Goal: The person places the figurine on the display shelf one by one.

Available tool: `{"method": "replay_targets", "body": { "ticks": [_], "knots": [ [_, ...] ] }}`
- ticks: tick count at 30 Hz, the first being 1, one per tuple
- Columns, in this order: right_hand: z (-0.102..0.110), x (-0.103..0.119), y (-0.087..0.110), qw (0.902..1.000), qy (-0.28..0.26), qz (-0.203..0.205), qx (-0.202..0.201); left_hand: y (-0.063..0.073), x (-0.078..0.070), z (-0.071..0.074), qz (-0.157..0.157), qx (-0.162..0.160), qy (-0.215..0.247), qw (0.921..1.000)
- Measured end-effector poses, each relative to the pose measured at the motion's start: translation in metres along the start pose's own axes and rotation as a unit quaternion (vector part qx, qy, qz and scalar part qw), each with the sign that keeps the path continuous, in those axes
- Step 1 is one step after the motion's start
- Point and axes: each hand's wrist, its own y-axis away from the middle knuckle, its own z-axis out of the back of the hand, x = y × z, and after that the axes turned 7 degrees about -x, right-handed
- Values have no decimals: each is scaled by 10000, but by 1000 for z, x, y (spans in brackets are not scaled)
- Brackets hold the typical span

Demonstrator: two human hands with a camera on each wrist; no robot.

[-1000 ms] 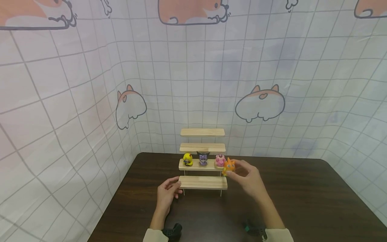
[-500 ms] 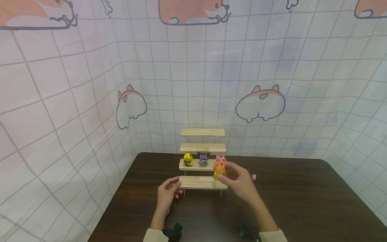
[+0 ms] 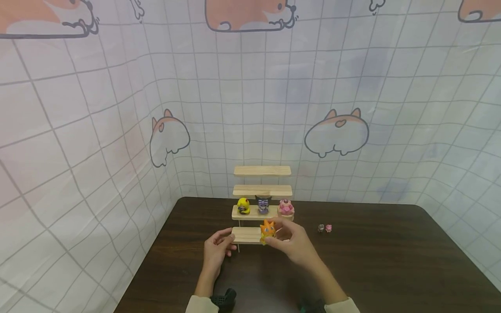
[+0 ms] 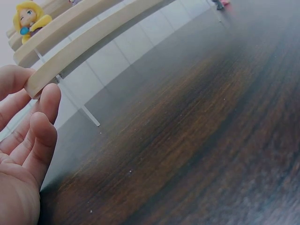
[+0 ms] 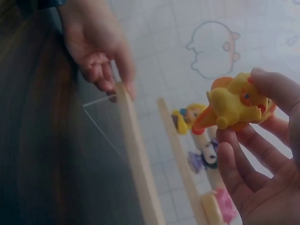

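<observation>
My left hand (image 3: 216,250) pinches the left end of the lowest wooden shelf board (image 3: 246,235), thumb on top and a finger underneath, as the left wrist view shows. Between thumb and fingers, my right hand (image 3: 291,241) holds an orange and yellow figurine (image 5: 234,104) in front of that board. One tier up stand a yellow-haired figurine (image 3: 243,206) at the left, a purple and black figurine (image 3: 263,205) in the middle and a pink figurine (image 3: 286,208) at the right. The right part of the lowest board is hidden behind my right hand.
Two bare upper boards, a third tier (image 3: 262,190) and a top tier (image 3: 262,171), rise behind. On the dark wooden table (image 3: 375,256), a small grey figurine (image 3: 321,228) and a small pink figurine (image 3: 328,228) stand right of the shelf. A printed curtain (image 3: 270,95) encloses the table.
My right hand has carried the orange and yellow figurine left and down, from beside the second tier to in front of the lowest board. My left hand has stayed at the board's end.
</observation>
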Motion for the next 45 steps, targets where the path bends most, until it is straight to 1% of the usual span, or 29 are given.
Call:
{"method": "replay_targets", "body": {
  "ticks": [5,9,18,21,25,35,45],
  "knots": [
    [-12,-5,2,9997,-83,32,209,0,0,-1,48,-3,-22,10000],
    [-22,-10,4,9994,-154,31,298,0,0,-1,62,-9,-28,10000],
    [-43,-19,3,9998,-62,-121,122,0,0,-2,69,1,-4,10000],
    [-48,-24,0,9999,-9,-148,75,0,0,-2,97,-12,11,10000],
    [-55,-28,-8,9997,191,-163,34,0,0,-1,73,-27,20,10000],
    [-67,-30,-26,9988,428,-162,-164,0,-3,-1,120,-28,45,9999],
    [-77,-33,-34,9986,407,-308,-158,-1,-1,-1,176,-25,-38,9998]
  ]
}}
